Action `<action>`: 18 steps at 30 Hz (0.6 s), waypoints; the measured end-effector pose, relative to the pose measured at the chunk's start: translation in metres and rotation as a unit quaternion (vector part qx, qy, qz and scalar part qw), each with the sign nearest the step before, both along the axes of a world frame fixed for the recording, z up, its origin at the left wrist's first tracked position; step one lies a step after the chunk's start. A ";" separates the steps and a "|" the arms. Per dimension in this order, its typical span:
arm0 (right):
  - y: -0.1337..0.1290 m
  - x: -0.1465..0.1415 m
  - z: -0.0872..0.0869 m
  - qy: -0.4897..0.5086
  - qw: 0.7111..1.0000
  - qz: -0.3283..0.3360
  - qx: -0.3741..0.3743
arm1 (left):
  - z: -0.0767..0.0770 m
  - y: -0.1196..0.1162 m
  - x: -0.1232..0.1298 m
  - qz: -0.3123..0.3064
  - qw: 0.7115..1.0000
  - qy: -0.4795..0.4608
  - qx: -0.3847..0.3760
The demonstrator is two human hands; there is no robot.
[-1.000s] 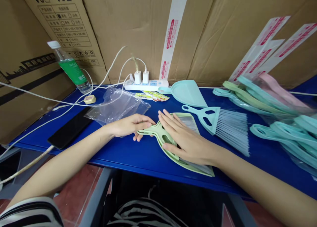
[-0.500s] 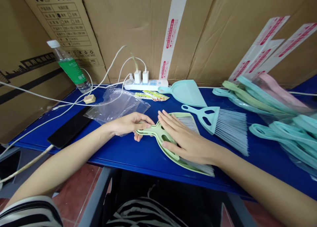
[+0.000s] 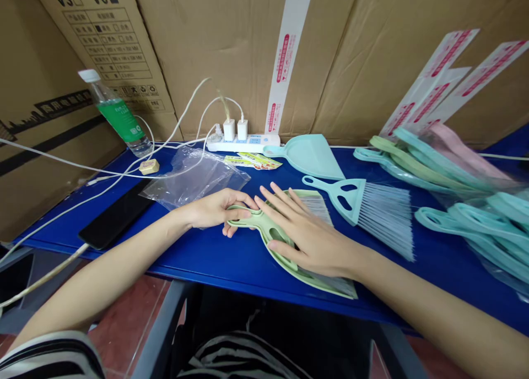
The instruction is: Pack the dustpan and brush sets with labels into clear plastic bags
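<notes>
A light green hand brush (image 3: 261, 221) lies nested on a matching green dustpan (image 3: 311, 280) near the table's front edge. My left hand (image 3: 210, 209) is closed around the two handle ends, thumb on top and fingers below. Across the brush head my right hand (image 3: 309, 237) lies flat with its fingers spread, covering part of the brush and its bristles. Just beyond them rest a light blue brush (image 3: 351, 198), bristles to the right, and a light blue dustpan (image 3: 312, 154).
Several bagged brush-and-dustpan sets (image 3: 438, 169) pile up on the right. A clear plastic bag (image 3: 185, 178), a black phone (image 3: 115, 216) and a tilted bottle (image 3: 119, 117) are on the left. Cables run to a power strip (image 3: 264, 141) before the cardboard boxes (image 3: 231, 43).
My right hand has shifted slightly left on the brush, and its fingers are spread wider. The brush's handle sits closer to the dustpan's. My left hand keeps its hold.
</notes>
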State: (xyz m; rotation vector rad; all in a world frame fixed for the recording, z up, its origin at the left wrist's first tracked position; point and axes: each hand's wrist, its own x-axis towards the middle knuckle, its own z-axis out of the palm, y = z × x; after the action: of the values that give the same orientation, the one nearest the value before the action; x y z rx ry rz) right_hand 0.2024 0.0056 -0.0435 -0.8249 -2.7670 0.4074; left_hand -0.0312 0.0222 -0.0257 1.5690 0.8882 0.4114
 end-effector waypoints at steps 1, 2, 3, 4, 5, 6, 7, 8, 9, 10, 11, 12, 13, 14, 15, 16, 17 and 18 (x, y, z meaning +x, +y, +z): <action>0.000 0.000 0.000 0.000 1.000 0.003 0.003 | 0.000 0.000 0.000 -0.004 1.000 0.006 0.007; 0.001 0.000 0.000 -0.003 1.000 0.005 0.004 | 0.001 0.000 0.000 -0.009 1.000 0.013 0.014; 0.001 0.000 0.000 -0.007 1.000 0.006 0.003 | 0.001 -0.001 0.000 -0.013 1.000 0.019 0.021; 0.001 0.000 0.001 -0.011 1.000 0.006 0.003 | 0.002 -0.001 -0.001 -0.018 0.999 0.025 0.028; 0.002 0.001 0.001 -0.014 1.000 0.005 0.006 | 0.002 -0.001 -0.001 -0.023 0.999 0.031 0.035; 0.002 0.001 0.002 -0.015 1.000 0.004 0.012 | 0.002 -0.001 -0.001 -0.028 0.998 0.037 0.044; 0.002 0.002 0.002 -0.013 1.000 0.002 0.020 | 0.003 -0.001 -0.001 -0.032 0.997 0.044 0.054; 0.003 0.003 0.003 -0.009 1.000 0.000 0.029 | 0.003 -0.001 -0.002 -0.037 0.996 0.051 0.066; 0.003 0.004 0.003 -0.005 0.999 -0.004 0.036 | 0.004 -0.001 -0.002 -0.040 0.994 0.059 0.082; 0.003 0.004 0.003 -0.004 0.999 -0.008 0.039 | 0.005 -0.001 -0.001 -0.042 0.992 0.067 0.103; 0.003 0.005 0.003 -0.006 0.999 -0.012 0.037 | 0.006 -0.001 -0.001 -0.046 0.988 0.075 0.130; 0.003 0.005 0.002 -0.011 0.999 -0.015 0.030 | 0.007 -0.001 -0.001 -0.049 0.982 0.084 0.160; 0.003 0.005 0.002 -0.018 1.000 -0.017 0.020 | 0.008 -0.001 -0.001 -0.053 0.976 0.095 0.191; 0.003 0.005 0.001 -0.025 0.999 -0.017 0.010 | 0.010 -0.002 -0.001 -0.055 0.968 0.107 0.221; 0.003 0.005 0.001 -0.030 0.999 -0.017 0.001 | 0.012 -0.002 -0.001 -0.056 0.960 0.121 0.247; 0.003 0.006 0.001 -0.032 0.999 -0.016 -0.003 | 0.014 -0.003 -0.002 -0.055 0.952 0.137 0.268; 0.004 0.006 0.001 -0.032 0.999 -0.017 -0.002 | 0.016 -0.004 -0.003 -0.054 0.945 0.152 0.283; 0.005 0.007 0.002 -0.031 0.999 -0.020 0.003 | 0.018 -0.005 -0.005 -0.055 0.939 0.169 0.295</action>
State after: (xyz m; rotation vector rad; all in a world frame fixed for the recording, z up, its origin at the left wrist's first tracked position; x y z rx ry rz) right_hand 0.2094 0.0103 -0.0416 -0.9046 -2.8013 0.3721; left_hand -0.0358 0.0175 -0.0076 2.2827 0.9835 0.3486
